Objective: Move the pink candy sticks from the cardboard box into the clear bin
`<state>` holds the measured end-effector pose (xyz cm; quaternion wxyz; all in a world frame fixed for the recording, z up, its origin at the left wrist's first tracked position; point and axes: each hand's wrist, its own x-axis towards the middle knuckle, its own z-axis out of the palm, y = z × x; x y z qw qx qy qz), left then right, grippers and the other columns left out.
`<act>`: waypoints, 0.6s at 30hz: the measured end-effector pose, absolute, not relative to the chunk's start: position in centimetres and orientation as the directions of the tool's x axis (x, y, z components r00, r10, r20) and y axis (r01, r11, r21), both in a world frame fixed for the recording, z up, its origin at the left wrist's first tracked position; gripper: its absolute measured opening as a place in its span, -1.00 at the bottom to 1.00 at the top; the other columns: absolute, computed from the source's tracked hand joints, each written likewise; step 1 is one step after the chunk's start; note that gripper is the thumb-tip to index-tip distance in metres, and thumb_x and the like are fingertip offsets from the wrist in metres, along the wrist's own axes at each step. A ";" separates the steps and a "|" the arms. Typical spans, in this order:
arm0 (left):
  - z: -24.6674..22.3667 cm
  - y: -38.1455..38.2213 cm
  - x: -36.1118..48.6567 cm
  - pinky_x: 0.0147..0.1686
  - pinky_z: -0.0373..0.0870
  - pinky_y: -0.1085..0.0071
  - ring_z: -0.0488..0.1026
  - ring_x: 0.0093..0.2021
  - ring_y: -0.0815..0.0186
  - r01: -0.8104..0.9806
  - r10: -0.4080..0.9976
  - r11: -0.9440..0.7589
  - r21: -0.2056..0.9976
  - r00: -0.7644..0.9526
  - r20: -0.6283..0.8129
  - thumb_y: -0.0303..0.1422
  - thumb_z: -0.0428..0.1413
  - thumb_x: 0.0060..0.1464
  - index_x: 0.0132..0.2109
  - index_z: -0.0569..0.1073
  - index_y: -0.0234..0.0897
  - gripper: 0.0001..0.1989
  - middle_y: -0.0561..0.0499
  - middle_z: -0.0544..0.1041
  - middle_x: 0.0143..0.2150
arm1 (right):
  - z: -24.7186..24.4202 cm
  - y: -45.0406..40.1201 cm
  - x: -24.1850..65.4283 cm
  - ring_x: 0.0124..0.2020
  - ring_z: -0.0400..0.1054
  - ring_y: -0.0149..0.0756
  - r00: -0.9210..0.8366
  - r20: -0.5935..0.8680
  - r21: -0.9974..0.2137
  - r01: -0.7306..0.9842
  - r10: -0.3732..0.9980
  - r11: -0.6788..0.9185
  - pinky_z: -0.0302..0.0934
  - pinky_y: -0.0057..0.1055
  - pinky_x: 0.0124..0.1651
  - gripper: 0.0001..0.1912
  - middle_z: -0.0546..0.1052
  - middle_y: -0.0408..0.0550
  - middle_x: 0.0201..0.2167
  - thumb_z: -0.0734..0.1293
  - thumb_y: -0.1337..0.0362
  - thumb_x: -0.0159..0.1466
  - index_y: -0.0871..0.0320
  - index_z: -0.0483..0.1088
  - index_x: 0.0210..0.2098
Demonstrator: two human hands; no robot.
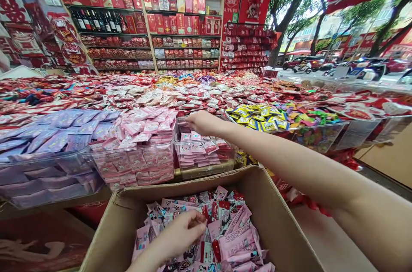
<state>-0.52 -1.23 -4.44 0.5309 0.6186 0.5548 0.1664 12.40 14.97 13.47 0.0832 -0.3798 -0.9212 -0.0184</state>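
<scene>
An open cardboard box (280, 203) stands in front of me, filled with pink packets (236, 240) and some red and dark ones. My left hand (189, 227) is over these packets inside the box, fingers curled; whether it grips one is hard to see. Stretched forward, my right hand (201, 122) is at the back of a clear plastic bin (199, 171) partly filled with pink packets (196, 147). Its fingertips are partly hidden and point down to the left; what they hold, if anything, cannot be made out.
Left of that bin are bins of pink packets (144, 128) and lilac packets (71, 130). Yellow-blue packets (260, 117) lie to the right. Behind are heaps of sweets and stocked shelves (146, 10). A street with a scooter (302, 67) shows at right.
</scene>
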 end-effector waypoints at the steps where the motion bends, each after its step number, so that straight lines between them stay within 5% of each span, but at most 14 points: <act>1: -4.5 -1.4 -0.6 -0.37 0.24 0.43 0.37 -0.38 0.30 0.571 0.859 0.138 0.809 0.338 -0.385 -0.29 0.04 -0.10 -0.28 0.43 -0.30 -0.77 0.07 0.47 -0.43 | 13.2 15.7 11.4 -0.14 0.32 -0.16 -0.709 0.127 0.000 0.699 0.694 0.715 0.13 -0.39 -0.15 -0.71 0.46 0.19 -0.19 0.11 0.44 0.19 0.34 0.41 -0.21; 8: -4.0 -2.3 -1.2 -0.36 0.26 0.44 0.40 -0.30 0.24 0.790 0.810 -0.020 0.613 0.372 -0.454 -0.29 0.05 -0.15 -0.16 0.45 -0.22 -0.67 0.03 0.53 -0.29 | 11.3 17.0 8.8 -0.19 0.35 -0.19 -0.763 -0.033 -0.033 0.647 0.646 0.762 0.16 -0.45 -0.23 -0.69 0.48 0.12 -0.19 0.21 0.33 0.13 0.32 0.43 -0.17; 13: -4.4 -1.9 -1.4 -0.37 0.27 0.39 0.43 -0.27 0.16 0.849 0.799 -0.079 0.522 0.368 -0.476 -0.25 0.01 -0.10 -0.11 0.43 -0.20 -0.64 -0.04 0.53 -0.25 | 11.2 17.6 10.0 -0.12 0.32 -0.29 -0.799 -0.235 -0.287 0.601 0.553 0.746 0.18 -0.53 -0.18 -0.47 0.43 -0.03 -0.07 0.30 0.30 0.03 0.22 0.30 0.02; 18: -5.5 -1.8 -1.8 -0.29 0.27 0.22 0.42 -0.20 -0.02 0.913 0.795 -0.149 0.381 0.339 -0.503 -0.34 0.02 -0.19 -0.27 0.49 -0.29 -0.71 -0.20 0.52 -0.24 | 11.0 17.8 10.3 -0.06 0.29 -0.28 -0.764 -0.103 -0.389 0.620 0.637 0.682 0.14 -0.52 -0.08 -0.49 0.40 -0.01 -0.03 0.27 0.43 0.01 0.24 0.34 -0.01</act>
